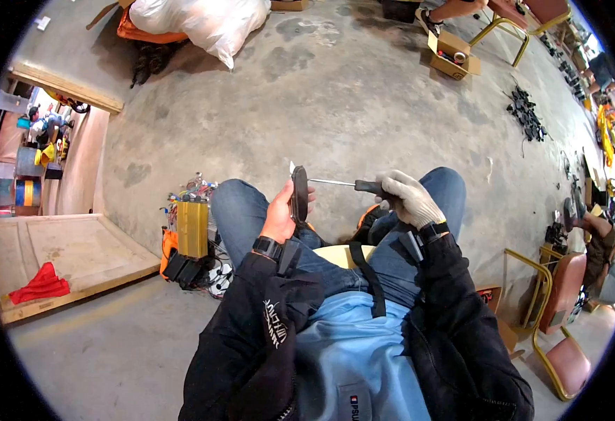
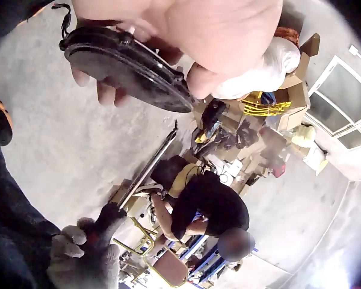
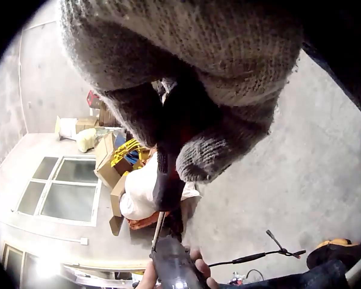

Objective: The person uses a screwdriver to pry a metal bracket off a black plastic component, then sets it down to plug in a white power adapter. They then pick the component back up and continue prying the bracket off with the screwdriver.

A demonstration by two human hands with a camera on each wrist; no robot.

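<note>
My bare left hand [image 1: 278, 216] grips a flat, rounded black housing [image 1: 299, 195], held on edge above my lap. A ridged seam runs round its rim [image 2: 129, 72] in the left wrist view. My right hand [image 1: 412, 200], in a grey knit glove, holds a screwdriver [image 1: 369, 186] by its dark handle. Its metal shaft points left at the housing. In the left wrist view a small dark screw [image 2: 175, 125] shows at the screwdriver's tip, apart from the housing. A black cable [image 3: 246, 259] with a plug trails beside the housing in the right wrist view.
Left of my knee stand a gold metal box [image 1: 192, 229] and tangled wires [image 1: 198, 186]. A red cloth [image 1: 41, 284] lies on a wooden panel [image 1: 97, 242]. Ahead are a white bag [image 1: 205, 24], a cardboard box [image 1: 451, 67] and black cables [image 1: 526, 112]. A chair [image 1: 563, 295] stands right.
</note>
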